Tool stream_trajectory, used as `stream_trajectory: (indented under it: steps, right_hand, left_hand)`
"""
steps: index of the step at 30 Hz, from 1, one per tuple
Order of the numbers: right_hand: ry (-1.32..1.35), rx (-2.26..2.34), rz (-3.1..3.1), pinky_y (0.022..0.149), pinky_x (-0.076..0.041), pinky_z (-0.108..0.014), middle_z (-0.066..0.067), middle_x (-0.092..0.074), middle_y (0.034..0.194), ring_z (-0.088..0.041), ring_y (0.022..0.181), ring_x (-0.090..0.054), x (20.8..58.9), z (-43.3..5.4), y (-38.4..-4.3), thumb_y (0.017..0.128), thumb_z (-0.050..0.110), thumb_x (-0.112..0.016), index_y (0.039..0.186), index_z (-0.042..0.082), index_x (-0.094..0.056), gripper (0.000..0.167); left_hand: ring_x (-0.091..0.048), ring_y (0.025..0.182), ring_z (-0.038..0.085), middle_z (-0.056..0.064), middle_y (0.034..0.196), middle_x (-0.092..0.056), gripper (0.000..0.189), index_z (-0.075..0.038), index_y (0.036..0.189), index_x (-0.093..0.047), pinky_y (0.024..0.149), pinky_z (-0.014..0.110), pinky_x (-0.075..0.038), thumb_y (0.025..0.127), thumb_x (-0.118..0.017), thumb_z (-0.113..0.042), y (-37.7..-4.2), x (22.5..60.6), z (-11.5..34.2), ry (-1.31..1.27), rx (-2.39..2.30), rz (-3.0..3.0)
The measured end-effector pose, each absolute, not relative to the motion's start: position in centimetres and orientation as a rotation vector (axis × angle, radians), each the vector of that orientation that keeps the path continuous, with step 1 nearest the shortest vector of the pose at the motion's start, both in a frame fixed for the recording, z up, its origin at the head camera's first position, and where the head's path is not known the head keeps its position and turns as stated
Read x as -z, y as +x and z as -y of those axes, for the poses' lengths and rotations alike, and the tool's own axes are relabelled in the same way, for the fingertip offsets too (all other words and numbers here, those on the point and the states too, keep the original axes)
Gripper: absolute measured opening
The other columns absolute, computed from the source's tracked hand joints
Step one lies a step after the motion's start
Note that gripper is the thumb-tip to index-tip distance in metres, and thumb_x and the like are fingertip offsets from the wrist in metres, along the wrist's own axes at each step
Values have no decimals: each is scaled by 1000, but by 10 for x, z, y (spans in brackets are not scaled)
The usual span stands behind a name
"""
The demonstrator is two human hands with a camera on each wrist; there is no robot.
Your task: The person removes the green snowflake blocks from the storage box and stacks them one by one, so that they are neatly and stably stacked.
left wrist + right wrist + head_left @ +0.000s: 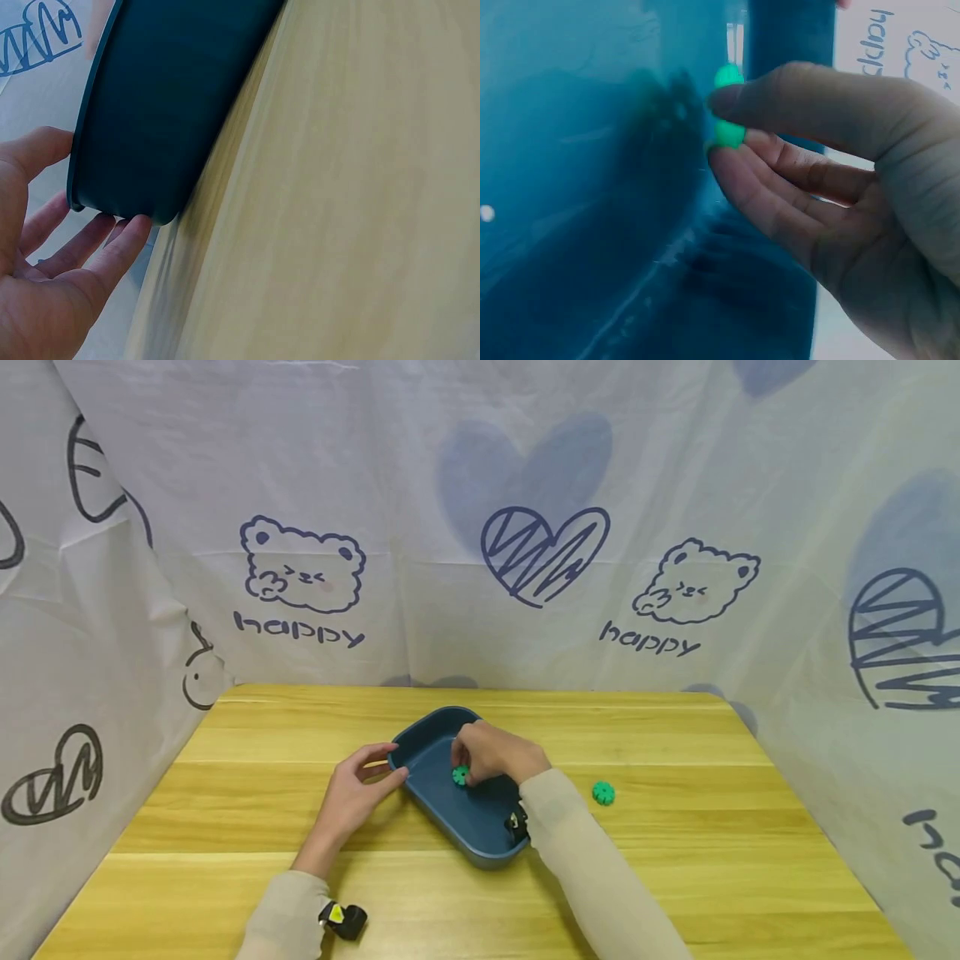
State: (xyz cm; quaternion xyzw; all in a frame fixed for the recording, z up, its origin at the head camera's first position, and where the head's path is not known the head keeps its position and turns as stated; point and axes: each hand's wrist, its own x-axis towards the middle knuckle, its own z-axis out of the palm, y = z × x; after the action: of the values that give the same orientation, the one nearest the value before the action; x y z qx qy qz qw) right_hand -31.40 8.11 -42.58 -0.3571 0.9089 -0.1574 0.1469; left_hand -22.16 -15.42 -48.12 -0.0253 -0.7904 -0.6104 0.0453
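A dark blue rectangular plastic bin (441, 802) with rounded corners rests at an angle on the table. My left hand (362, 783) holds its left corner, the thumb on one side and the fingers around the other. From the left wrist view, the fingertips touch the bin's outer wall (165, 97). Inside the bin, my right hand (491, 750) pinches a small green notched disc (460, 775) between thumb and fingers. The right wrist view has this green disc (730, 135) edge-on near the bin's surface. Another green notched disc (603, 792) lies on the table, right of the bin.
The wooden table (300, 843) runs back to a white cloth (427, 485) printed with hearts and bears, which also hangs at both sides. A small black device (345, 920) is strapped to the left wrist, and another (517, 823) to the right.
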Motion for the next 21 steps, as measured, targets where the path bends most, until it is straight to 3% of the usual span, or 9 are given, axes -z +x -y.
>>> stream_trajectory:
  steps: [21]
  right_hand:
    - [-1057, 758, -2593, 78, -59, -23, -2, -75, 99, -12, 87, -66, 385, -122, -302, 83, 10, -83, 105, 11, -78, 22]
  left_hand:
    - [-64, 127, 37, 19, 142, -61, 50, -8, 139, -62, 87, 13, -54, 94, -78, -20, -221, 484, 154, -82, 1859, 2403]
